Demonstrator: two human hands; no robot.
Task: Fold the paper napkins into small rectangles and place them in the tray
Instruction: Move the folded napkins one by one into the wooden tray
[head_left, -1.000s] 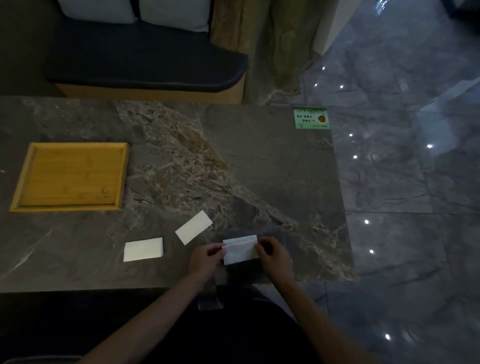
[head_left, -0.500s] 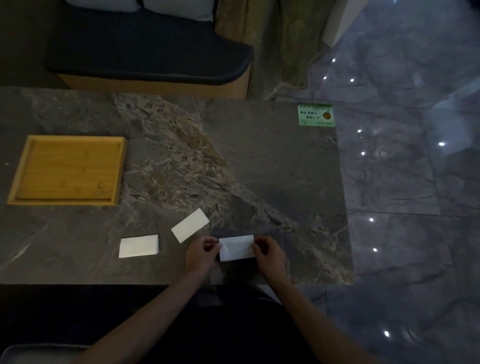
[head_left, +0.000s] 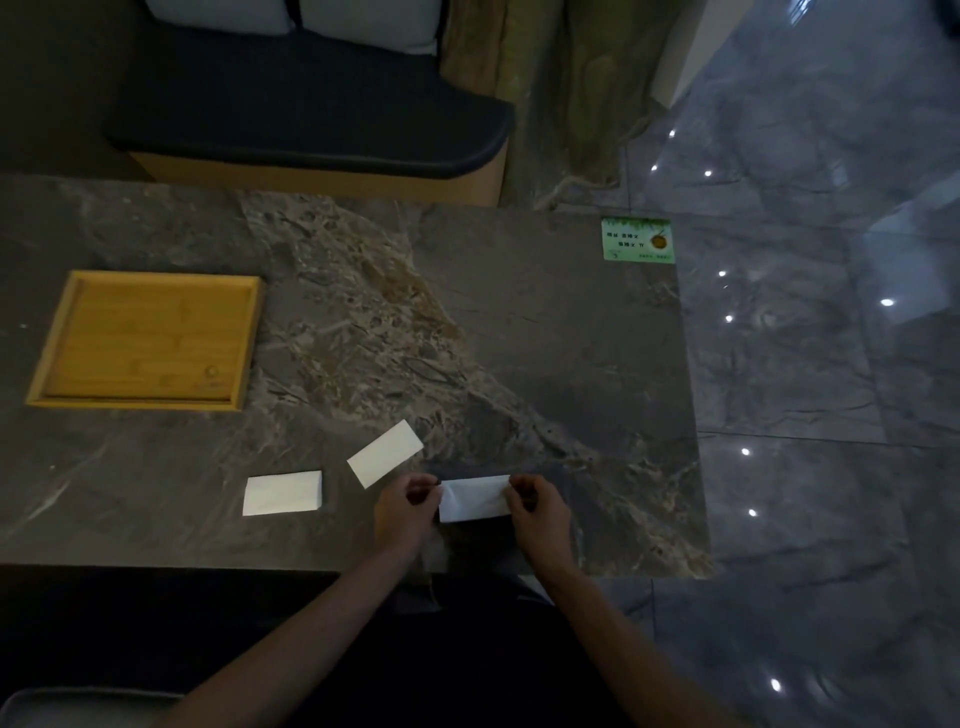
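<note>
A white folded napkin (head_left: 474, 498) lies near the front edge of the dark marble table (head_left: 519, 322). My left hand (head_left: 406, 512) pinches its left end and my right hand (head_left: 537, 512) pinches its right end. Two more folded white napkins lie flat to the left: a tilted one (head_left: 385, 453) just beyond my left hand, and a level one (head_left: 282, 492) further left. The wooden tray (head_left: 47, 358) sits at the table's left side with nothing in it.
A green card (head_left: 637, 240) lies at the table's far right corner. A dark cushioned bench (head_left: 311, 119) stands behind the table. The table's right edge drops to a glossy tiled floor (head_left: 810, 364).
The napkin between my hands has become narrower, folded down to a smaller rectangle. Both hands stay at its ends. The other napkins and the tray have not moved.
</note>
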